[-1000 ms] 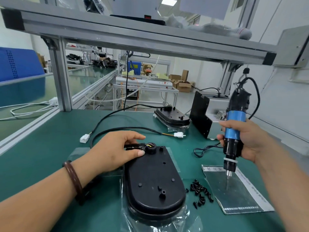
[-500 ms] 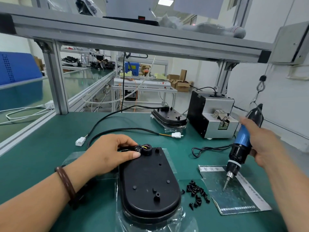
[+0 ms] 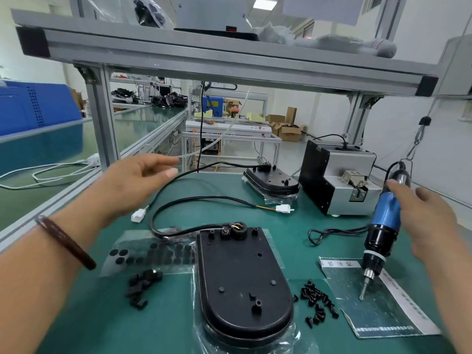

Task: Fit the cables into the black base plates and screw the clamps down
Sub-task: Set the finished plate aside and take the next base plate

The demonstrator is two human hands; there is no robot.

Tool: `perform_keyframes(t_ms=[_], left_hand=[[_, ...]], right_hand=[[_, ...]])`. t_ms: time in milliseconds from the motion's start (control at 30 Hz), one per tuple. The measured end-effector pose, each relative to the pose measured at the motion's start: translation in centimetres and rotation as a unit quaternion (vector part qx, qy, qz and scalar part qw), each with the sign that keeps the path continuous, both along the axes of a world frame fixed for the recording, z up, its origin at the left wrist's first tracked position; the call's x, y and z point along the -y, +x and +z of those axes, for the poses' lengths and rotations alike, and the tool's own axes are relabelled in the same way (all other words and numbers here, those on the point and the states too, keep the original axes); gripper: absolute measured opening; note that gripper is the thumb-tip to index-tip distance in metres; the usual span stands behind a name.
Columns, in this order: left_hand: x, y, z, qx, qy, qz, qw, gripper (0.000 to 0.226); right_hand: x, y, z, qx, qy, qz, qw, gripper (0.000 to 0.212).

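We see a black base plate (image 3: pixel 242 282) of smooth, faintly glossy plastic on crinkled clear film (image 3: pixel 288 335), our bench's green mat (image 3: pixel 204 190) matt and even, black screws (image 3: pixel 318 300) dull beside a shiny foil-like sheet (image 3: pixel 370 307) near the right edge, the screwdriver (image 3: pixel 385 215) glossy blue over black, brushed aluminium frame (image 3: pixel 204 57) overhead.

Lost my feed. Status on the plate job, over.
Left hand open, above bench. Right hand open, touching driver. Cable seated at plate top, clamp on. Nothing blocking.

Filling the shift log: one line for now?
left hand open, midair | right hand open against screwdriver | cable end in base plate
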State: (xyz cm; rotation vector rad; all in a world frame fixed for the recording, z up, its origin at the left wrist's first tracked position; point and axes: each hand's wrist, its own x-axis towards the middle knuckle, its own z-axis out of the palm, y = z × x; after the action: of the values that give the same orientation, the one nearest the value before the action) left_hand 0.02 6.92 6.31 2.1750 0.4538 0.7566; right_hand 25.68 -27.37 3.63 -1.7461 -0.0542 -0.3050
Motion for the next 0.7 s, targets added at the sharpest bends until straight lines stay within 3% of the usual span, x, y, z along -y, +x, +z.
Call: perform_keyframes(t_ms=[67, 133, 200, 333, 467, 700], left_hand=[[-1.9, -0.9, 0.5, -0.026, 0.007, 0.046, 0.999, 0.019], [-2.9, -1.4, 0.1, -0.119, 0.013, 0.044, 0.992, 0.011], [-2.9, -1.2, -0.5, -0.198, 0.046, 0.036, 0.979, 0.007], [-1.2, 0.8, -2.0, -0.219, 0.105, -0.009, 0.970, 0.008], [0.1, 3.2, -3.8, -0.258, 0.164, -0.033, 0.952, 0.023], [0.1, 4.5, -4.0, -0.360, 0.137, -0.106, 0.917, 0.035]], right_hand=[[-0.2, -0.3, 0.1, 0.050, -0.075, -0.053, 0.994, 0.080], [-0.7, -1.2, 0.6, 0.103, -0.153, -0.098, 0.978, 0.076], [-2.0, -2.6, 1.1, 0.163, -0.173, -0.082, 0.968, 0.067], [-6.5, -6.0, 1.3, 0.234, -0.198, 0.100, 0.947, 0.042], [-11.7, -8.1, 0.7, 0.217, -0.248, 0.275, 0.903, 0.018], [-17.6, -10.1, -0.1, 0.126, -0.280, 0.443, 0.842, 0.022]])
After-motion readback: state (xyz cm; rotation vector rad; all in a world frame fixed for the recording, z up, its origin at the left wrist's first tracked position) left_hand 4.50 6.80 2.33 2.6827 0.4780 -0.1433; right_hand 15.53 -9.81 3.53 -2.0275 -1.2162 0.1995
